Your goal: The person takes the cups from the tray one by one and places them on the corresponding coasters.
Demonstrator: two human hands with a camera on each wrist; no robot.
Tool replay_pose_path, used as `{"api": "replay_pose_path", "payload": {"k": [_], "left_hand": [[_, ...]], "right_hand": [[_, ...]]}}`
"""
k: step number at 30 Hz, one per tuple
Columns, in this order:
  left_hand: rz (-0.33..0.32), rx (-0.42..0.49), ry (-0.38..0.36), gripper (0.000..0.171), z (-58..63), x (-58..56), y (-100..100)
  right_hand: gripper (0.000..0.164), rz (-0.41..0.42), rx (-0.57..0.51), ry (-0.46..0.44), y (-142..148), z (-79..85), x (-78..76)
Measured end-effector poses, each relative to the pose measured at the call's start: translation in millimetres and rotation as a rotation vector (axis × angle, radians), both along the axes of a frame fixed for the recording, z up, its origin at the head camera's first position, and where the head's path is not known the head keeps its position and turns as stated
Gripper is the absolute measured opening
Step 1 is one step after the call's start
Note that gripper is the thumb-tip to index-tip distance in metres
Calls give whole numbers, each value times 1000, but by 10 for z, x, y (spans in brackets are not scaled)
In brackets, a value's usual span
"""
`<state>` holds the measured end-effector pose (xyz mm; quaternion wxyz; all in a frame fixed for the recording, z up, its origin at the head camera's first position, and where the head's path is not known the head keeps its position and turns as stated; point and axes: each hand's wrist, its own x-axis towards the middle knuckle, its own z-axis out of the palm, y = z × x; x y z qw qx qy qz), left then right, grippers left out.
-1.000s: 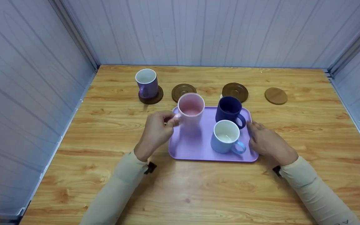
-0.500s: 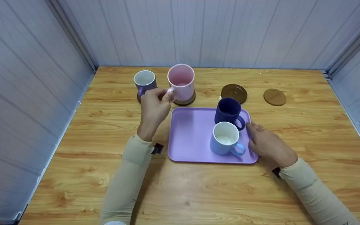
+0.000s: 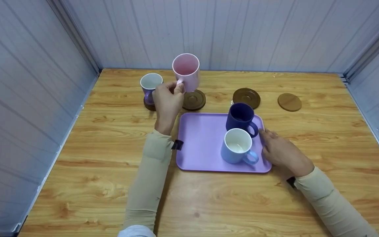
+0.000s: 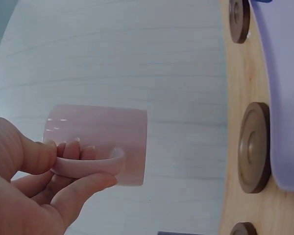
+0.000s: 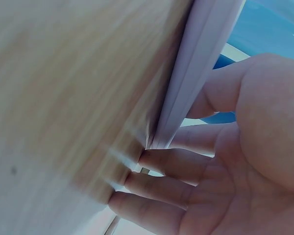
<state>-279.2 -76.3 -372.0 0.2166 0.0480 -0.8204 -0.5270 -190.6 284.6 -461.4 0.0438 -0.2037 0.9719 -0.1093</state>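
A pink mug [image 3: 192, 77] is up in the air, pinched at its handle by my left hand [image 3: 169, 100]. In the left wrist view the pink mug [image 4: 98, 129] shows thumb and fingers round its handle. A brown coaster [image 3: 194, 101] lies on the table below the mug. My right hand [image 3: 283, 149] rests at the right edge of a lilac tray [image 3: 199, 148], its fingers fairly straight. The right wrist view shows fingertips [image 5: 149, 159] beside the tray rim [image 5: 191, 73]. A navy mug [image 3: 239, 118] and a light blue mug [image 3: 234, 153] stand on the tray.
A purple mug [image 3: 150, 84] stands on a dark coaster [image 3: 150, 107] at the back left, close to my left hand. Another brown coaster [image 3: 247, 96] and a lighter wooden one [image 3: 289, 102] lie at the back right. Walls [image 3: 222, 36] enclose the table [image 3: 110, 164].
My left hand has taken the pink mug off the tray, forward over the coaster, then higher toward the back wall. The right hand stays at the tray edge.
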Motion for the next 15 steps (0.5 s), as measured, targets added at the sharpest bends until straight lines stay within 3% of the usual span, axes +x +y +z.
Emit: {"api": "replay_pose_path", "payload": {"k": [6,15], "left_hand": [[45,-3,-28,13,-141,-115,86],[53,-13,-78,14,-361,-218,110]], "right_hand": [[58,4,0,-2,4,4,-4],[58,-6,-1,-23,-8,2,2]]}}
